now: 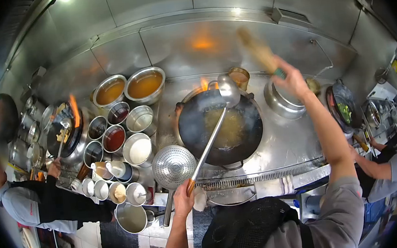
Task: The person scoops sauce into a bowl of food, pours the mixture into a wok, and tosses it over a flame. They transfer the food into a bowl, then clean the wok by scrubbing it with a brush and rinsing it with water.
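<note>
My left hand (183, 199) grips the wooden end of a long steel ladle (210, 144). The ladle slants across a large dark wok (249, 141), its bowl near the far rim. Cloudy yellowish liquid lies in the wok, and flames (204, 83) rise behind it. Raised to the right of the wok, my right hand (292, 78) is closed around what looks like a bamboo wok brush (255, 49), smeared by motion. Below that hand stands a round steel pot (283, 101). A perforated skimmer (174, 165) rests left of the wok, close to my left hand.
Two bowls of amber liquid (145, 85) stand back left, above several seasoning pots (114, 138). A tin (239, 76) sits behind the wok. A folded towel (274, 186) lies at the front edge. Co-workers (25, 203) tend woks on both sides.
</note>
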Available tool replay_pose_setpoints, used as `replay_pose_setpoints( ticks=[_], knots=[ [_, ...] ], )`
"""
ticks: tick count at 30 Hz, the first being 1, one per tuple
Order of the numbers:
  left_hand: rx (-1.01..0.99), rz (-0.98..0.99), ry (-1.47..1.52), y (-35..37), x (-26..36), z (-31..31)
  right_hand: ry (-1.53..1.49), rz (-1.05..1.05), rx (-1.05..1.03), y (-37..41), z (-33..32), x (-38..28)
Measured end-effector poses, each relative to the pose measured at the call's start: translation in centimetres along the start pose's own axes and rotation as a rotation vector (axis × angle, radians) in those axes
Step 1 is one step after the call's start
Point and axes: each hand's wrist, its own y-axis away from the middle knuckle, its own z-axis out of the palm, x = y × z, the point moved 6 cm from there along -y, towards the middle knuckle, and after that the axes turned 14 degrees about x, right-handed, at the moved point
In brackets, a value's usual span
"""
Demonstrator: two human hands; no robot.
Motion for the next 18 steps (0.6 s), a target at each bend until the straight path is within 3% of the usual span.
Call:
replay_pose_setpoints(
  ticks=[1, 2, 3, 5, 6, 8, 9, 10, 11, 13, 17, 18],
  knots=[
    [-0.007, 0.01, 0.006, 0.2, 0.3, 0.2, 0.052, -0.267, -0.098, 1.0, 0.8, -2.4],
    [0.004, -0.059, 0.097, 0.5, 0.2, 0.5, 0.318, -0.037, -0.487, 1.9, 1.3, -3.6],
    [0.011, -0.125, 0.186, 0.8, -0.1, 0.7, 0.322, -0.019, -0.481, 2.2, 0.8, -3.0],
    [-0.026, -0.187, 0.313, 2.5, -0.9, 1.9, 0.574, -0.093, -0.735, 3.1, 1.5, -0.9],
    [-0.048, -0.267, 0.439, 3.3, -1.2, 2.8, 0.581, -0.093, -0.733, 3.9, 1.8, 0.1],
    [-0.087, -0.371, 0.576, 4.4, -0.8, 4.2, 0.019, 0.208, 0.006, 4.6, 0.5, 2.2],
    [-0.142, -0.475, 0.699, 5.3, -0.6, 5.0, -0.139, 0.263, 0.098, 6.7, 3.1, 1.8],
    [-0.119, -0.372, 0.647, 5.4, -0.5, 5.8, -0.299, 0.32, 0.189, 8.1, 5.2, 0.7],
    [-0.123, -0.38, 0.638, 5.5, 0.3, 5.2, -0.304, 0.328, 0.182, 8.2, 5.1, -0.7],
    [-0.269, -0.675, 0.966, 5.7, 2.0, 4.7, 0.387, 0.002, -0.714, 9.8, 8.0, -3.5],
    [-0.248, -0.636, 0.781, 6.9, 1.4, 4.3, 0.319, 0.106, -0.587, 10.8, 9.6, 1.0],
    [-0.264, -0.649, 0.736, 6.9, 2.2, 4.0, 0.275, 0.19, -0.46, 10.7, 8.9, 1.5]
  ],
)
